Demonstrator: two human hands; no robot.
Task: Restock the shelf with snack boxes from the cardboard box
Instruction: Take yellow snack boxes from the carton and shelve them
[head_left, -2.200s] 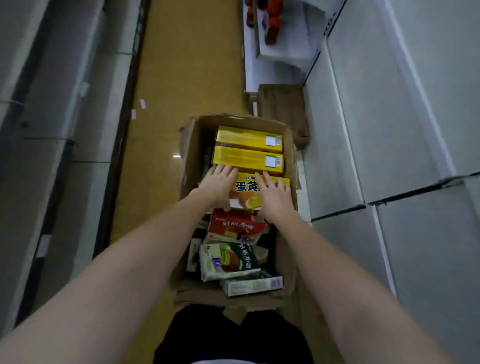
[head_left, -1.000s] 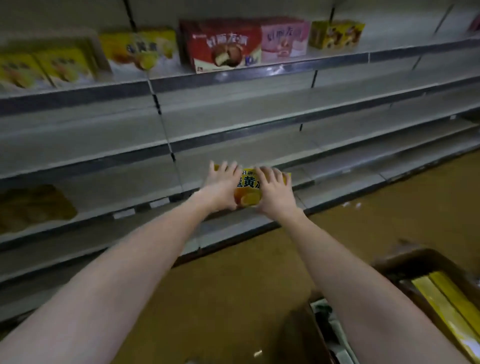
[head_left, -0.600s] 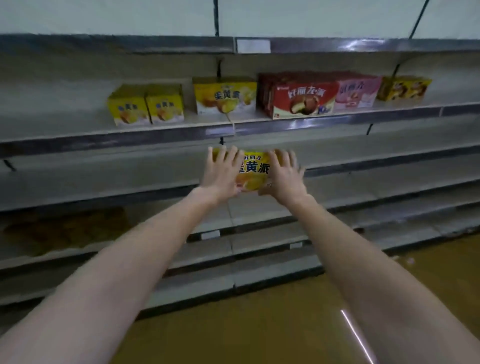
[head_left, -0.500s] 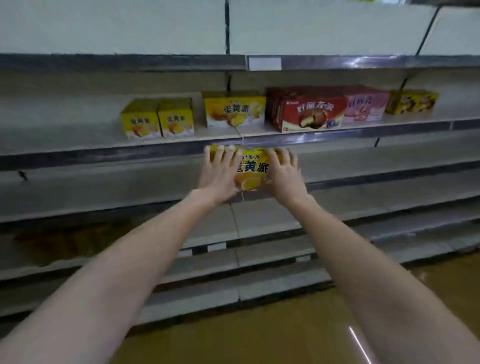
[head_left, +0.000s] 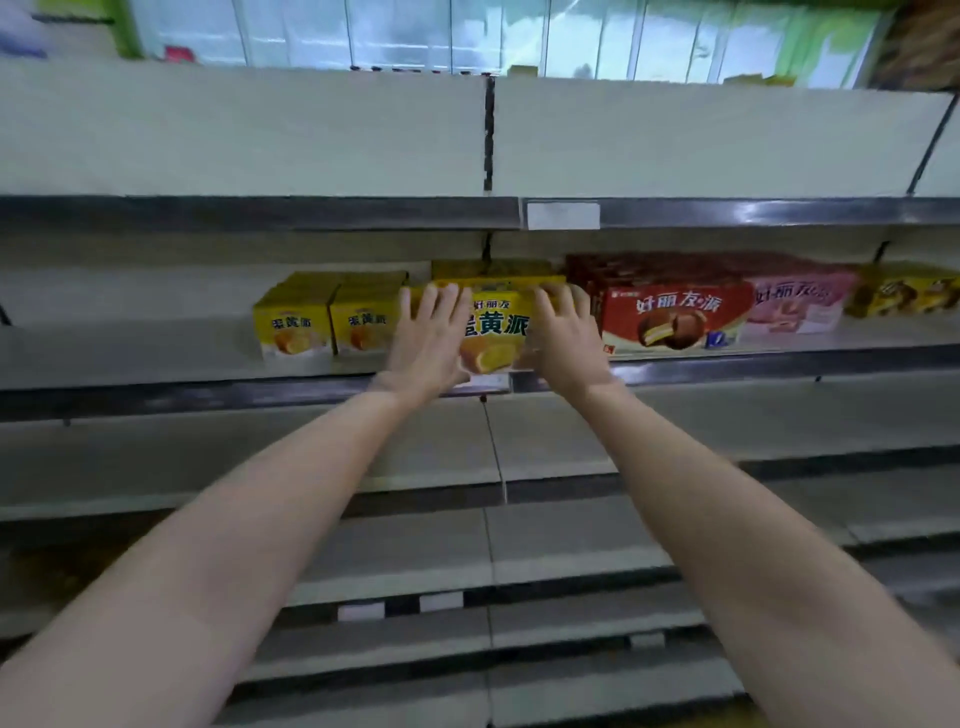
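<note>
A yellow snack box (head_left: 496, 325) with an orange cake picture stands at the front of the middle shelf (head_left: 208, 397), just ahead of another yellow box (head_left: 488, 267). My left hand (head_left: 428, 343) lies over its left part and my right hand (head_left: 563, 343) over its right part. Both hands have straight, spread fingers on the box's front face, and the thumbs are hidden. The cardboard box is out of view.
On the same shelf, two small yellow boxes (head_left: 293, 327) stand to the left. A red snack box (head_left: 675, 317), a pink one (head_left: 795, 304) and a yellow one (head_left: 904, 291) stand to the right. The lower shelves (head_left: 571, 551) hold nothing I can see.
Both hands lifted the yellow box out of the cardboard box, swung it to the shelving and raised it to the middle shelf, in front of the other yellow box.
</note>
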